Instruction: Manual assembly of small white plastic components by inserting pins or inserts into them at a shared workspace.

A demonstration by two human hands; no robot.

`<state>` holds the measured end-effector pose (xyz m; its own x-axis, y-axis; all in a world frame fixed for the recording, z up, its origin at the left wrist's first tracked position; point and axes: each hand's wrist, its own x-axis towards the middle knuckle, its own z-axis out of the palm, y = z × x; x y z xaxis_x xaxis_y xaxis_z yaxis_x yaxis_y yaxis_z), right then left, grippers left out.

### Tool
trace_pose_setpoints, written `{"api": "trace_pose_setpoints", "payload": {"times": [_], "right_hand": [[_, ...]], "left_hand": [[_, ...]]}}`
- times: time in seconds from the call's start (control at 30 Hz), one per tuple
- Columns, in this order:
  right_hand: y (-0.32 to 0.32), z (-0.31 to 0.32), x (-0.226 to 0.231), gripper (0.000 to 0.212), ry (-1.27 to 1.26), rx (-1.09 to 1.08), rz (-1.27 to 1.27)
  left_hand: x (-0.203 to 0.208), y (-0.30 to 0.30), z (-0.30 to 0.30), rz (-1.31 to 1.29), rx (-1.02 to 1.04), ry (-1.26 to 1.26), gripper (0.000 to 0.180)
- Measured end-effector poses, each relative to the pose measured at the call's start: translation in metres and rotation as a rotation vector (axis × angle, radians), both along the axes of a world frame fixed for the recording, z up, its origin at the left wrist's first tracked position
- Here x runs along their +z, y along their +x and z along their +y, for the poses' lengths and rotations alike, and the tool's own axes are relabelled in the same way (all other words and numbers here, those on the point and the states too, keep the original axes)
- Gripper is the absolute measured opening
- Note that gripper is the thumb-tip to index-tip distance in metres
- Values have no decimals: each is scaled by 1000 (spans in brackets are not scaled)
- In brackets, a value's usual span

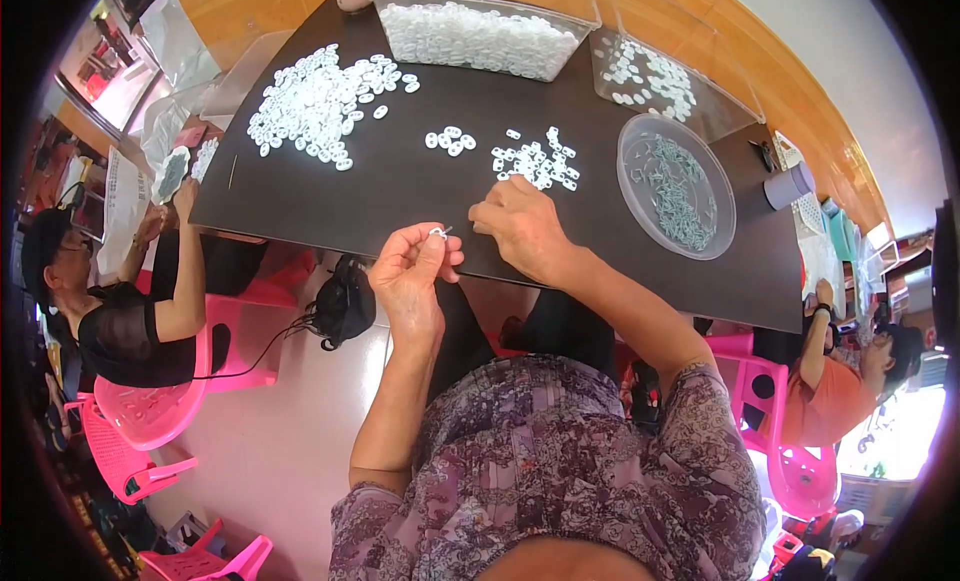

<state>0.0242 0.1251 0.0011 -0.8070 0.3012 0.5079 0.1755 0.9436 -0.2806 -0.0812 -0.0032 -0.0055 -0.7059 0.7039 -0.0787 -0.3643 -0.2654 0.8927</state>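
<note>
My left hand [410, 271] is raised at the table's near edge, pinching a small white plastic piece [436, 232] between thumb and fingers. A thin grey screw [448, 230] pokes out of that piece. My right hand [525, 226] is curled over the dark table, at the near side of a loose pile of small white plastic pieces [535, 168]. Its fingers are drawn together, and what they hold, if anything, is hidden. Left of that pile lies a small cluster of white oval two-hole pieces [450, 141].
A large heap of white oval pieces [315, 106] covers the table's far left. Behind stand a clear bin of white pieces [480, 41] and a second clear bin [650, 76]. A round tray of grey screws [675, 196] sits right. Other people sit at both sides.
</note>
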Motion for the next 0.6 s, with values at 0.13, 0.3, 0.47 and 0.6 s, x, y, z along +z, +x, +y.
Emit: {"api": "trace_pose_setpoints", "payload": {"times": [0.13,0.3,0.47,0.6], "right_hand": [[9,-3,4,12,-932,-10,165],[20,-6,21,15,-1310,-37,152],[25,-9,21,16,-1419,-64,209],[29,-11,20,15,-1437,-83,268]], "left_hand": [[2,2,0,10,-28,-3,12],[6,7,1,-10,-52,-5,9],[13,19,2,-33,-97,18,15],[12,25,2,-31,-130,12,17]]}}
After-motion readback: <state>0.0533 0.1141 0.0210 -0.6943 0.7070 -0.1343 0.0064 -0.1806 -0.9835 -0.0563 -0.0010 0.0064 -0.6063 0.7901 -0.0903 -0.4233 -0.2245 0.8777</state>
